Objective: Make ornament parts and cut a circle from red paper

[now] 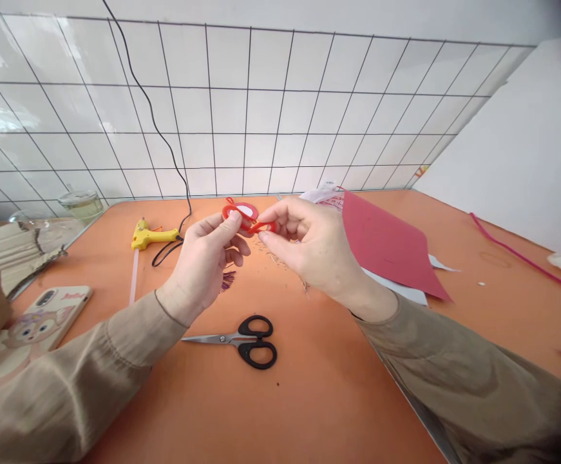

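Observation:
Both hands are raised over the orange table, close together, with a small red looped piece [248, 222] between them. My left hand [210, 248] pinches its left end between thumb and index finger. At its right end, the thumb and fingers of my right hand [309, 241] are closed on it. The piece looks like bent red strip or cord; its finer details are too small to tell. Just behind it shows a round red item with a white centre [245, 209]. Black-handled scissors [241, 339] lie on the table below the hands, blades to the left.
A yellow glue gun [152, 236] with a black cord lies at the left, near a phone [43, 322], cardboard [24, 248] and a glass cup [81, 205]. Red sheets [386, 248] lie at the right, beyond small scraps. A tiled wall [270, 109] stands behind.

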Action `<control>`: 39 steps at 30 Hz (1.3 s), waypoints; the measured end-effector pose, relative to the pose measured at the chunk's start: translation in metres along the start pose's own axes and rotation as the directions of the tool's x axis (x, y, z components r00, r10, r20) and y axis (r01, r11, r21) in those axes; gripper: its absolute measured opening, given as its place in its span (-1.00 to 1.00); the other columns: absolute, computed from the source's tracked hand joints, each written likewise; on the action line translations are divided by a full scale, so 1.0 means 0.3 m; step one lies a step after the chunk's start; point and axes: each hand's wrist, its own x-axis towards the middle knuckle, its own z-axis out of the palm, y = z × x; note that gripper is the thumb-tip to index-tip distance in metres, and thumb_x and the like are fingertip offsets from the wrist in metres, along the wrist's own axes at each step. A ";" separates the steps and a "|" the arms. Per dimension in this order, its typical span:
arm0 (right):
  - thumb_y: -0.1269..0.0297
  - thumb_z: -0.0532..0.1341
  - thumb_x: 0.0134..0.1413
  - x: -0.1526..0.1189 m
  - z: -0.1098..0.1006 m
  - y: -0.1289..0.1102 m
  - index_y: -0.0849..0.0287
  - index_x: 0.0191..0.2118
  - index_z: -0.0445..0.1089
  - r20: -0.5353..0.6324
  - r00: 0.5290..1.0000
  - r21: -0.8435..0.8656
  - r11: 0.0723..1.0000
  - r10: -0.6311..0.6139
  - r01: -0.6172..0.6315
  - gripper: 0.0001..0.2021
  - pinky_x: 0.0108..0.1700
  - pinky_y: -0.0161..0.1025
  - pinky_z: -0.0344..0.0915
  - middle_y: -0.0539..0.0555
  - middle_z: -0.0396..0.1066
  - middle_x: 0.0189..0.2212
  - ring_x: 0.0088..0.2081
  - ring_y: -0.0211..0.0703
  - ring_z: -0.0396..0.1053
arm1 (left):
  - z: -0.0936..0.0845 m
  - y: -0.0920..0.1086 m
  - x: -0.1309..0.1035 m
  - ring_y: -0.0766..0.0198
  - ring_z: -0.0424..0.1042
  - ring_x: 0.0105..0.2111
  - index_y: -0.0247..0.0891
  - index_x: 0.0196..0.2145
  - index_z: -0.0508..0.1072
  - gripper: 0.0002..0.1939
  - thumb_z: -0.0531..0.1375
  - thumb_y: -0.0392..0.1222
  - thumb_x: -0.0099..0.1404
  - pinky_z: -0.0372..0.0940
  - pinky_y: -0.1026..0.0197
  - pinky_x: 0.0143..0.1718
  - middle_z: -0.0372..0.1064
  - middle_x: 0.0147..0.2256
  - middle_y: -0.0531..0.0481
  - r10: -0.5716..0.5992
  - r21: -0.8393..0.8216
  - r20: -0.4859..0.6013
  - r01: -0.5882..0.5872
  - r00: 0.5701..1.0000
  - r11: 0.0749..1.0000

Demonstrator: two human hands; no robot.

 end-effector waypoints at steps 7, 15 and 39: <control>0.46 0.24 -0.01 0.007 -0.014 -0.008 0.12 -0.36 0.41 0.020 0.997 0.047 0.996 0.076 -0.076 -0.90 -0.50 -0.29 0.28 -0.05 0.43 -0.48 -0.51 -0.31 0.33 | -0.004 0.014 0.008 0.40 0.28 -0.57 -0.33 -0.51 0.47 -0.79 0.27 -0.16 0.21 0.11 0.35 -0.63 0.36 -0.49 -0.01 0.007 0.017 -0.045 -0.006 0.999 1.000; 0.45 0.25 -0.01 0.011 -0.018 0.005 0.11 -0.34 0.46 -0.004 0.996 0.066 0.994 0.085 -0.085 -0.89 -0.45 -0.26 0.35 0.00 0.50 -0.41 -0.45 -0.26 0.40 | -0.012 0.020 0.007 0.39 0.32 -0.55 -0.33 -0.48 0.47 -0.85 0.26 -0.22 0.20 0.14 0.36 -0.61 0.39 -0.45 -0.02 -0.021 0.020 -0.016 0.021 1.000 1.000; 0.56 0.19 0.07 0.031 -0.052 -0.075 0.18 -0.42 0.48 0.121 0.960 0.115 0.957 0.252 -0.266 -0.82 -0.56 -0.38 0.28 -0.05 0.39 -0.57 -0.59 -0.38 0.30 | -0.030 0.033 0.003 0.28 0.45 -0.42 -0.26 -0.44 0.40 -0.79 0.25 -0.09 0.26 0.19 0.31 -0.53 0.46 -0.36 -0.09 -0.291 0.378 0.300 0.167 0.908 0.911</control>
